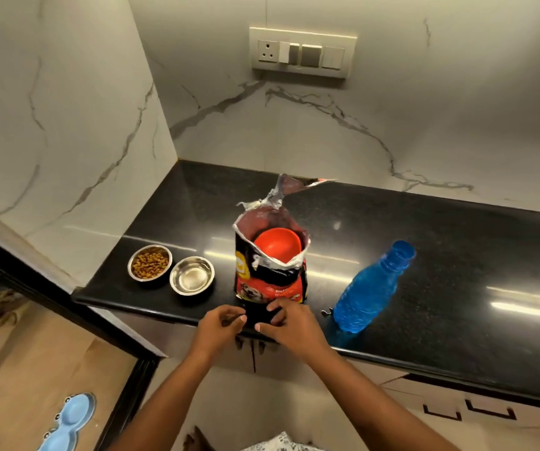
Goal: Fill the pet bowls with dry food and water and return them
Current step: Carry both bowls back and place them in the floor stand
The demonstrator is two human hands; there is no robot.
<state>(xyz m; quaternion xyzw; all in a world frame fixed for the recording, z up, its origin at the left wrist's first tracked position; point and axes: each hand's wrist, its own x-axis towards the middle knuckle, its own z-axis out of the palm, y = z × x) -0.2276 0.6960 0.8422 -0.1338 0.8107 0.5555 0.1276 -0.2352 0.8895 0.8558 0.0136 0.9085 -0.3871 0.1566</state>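
Note:
Two steel pet bowls stand on the black counter (424,288) near its left end. The left bowl (149,262) holds brown dry food. The right bowl (192,275) shows only a shiny inside; I cannot tell if it holds water. An opened pet food bag (270,275) stands upright behind my hands, with a red scoop bowl (276,244) resting in its mouth. A blue water bottle (371,288) without a cap stands to the right. My left hand (221,323) and my right hand (289,323) meet at the counter's front edge, both closed on a small dark object (258,315) that I cannot identify.
Marble walls close the counter's left end and back, with a switch panel (302,53) on the back wall. A blue double-bowl stand (68,421) lies on the wooden floor at the lower left, beyond a black frame. Cabinet fronts run under the counter.

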